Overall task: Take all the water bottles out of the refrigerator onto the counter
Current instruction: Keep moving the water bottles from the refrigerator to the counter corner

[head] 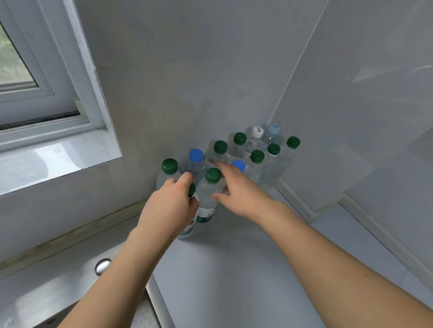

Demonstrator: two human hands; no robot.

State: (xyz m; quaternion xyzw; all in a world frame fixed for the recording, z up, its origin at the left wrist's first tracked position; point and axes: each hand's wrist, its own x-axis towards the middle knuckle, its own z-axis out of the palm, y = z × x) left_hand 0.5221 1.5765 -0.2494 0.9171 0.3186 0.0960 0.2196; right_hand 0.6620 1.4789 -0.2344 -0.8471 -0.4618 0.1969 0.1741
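Several clear water bottles with green, blue and white caps stand clustered in the back corner of the grey counter [242,278]. My left hand [169,209] grips the top of a green-capped bottle [189,227] at the front of the group, its cap mostly hidden under my fingers. My right hand [236,190] reaches in with loosely spread fingers beside another green-capped bottle [208,196], thumb near its shoulder, fingertips by a blue-capped bottle [239,165]. A taller blue-capped bottle [195,160] stands behind. The refrigerator is out of view.
A window [26,78] with a wide sill lies to the left. A steel sink edge [78,289] with a round metal knob [102,267] runs along the lower left. Grey walls close the corner behind and to the right of the bottles.
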